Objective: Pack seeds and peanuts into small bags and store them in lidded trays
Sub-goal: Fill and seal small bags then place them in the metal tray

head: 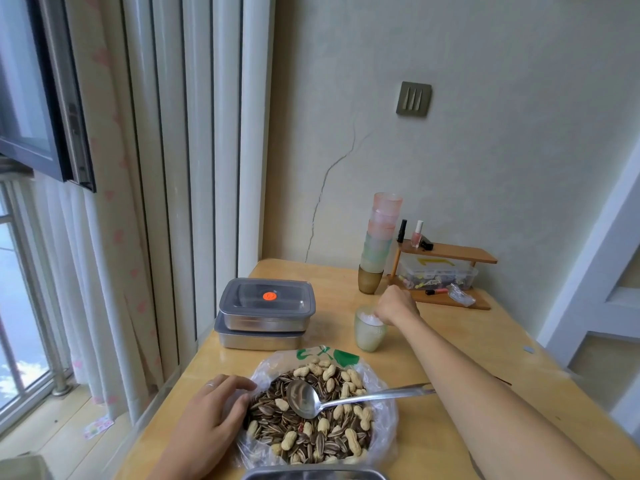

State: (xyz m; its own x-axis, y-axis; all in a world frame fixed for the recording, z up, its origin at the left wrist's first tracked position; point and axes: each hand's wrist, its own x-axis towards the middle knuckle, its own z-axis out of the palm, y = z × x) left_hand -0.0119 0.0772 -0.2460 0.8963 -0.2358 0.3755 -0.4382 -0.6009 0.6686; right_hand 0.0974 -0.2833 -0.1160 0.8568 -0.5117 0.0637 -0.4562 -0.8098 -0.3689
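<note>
The left hand [211, 407] curls its fingers over the rim of the plastic bag [382, 422] holding the seeds and peanuts [311, 436]. At one o'clock from the bag, the right hand [396, 304] dips into a pale cup [369, 337]; I cannot tell its grip. Two lidded trays [265, 308] sit stacked at eleven o'clock.

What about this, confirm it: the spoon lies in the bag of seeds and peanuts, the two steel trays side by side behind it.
One thing is wrong: the head view shows the two steel trays stacked, not side by side, behind the bag. The spoon does lie in it.
</note>
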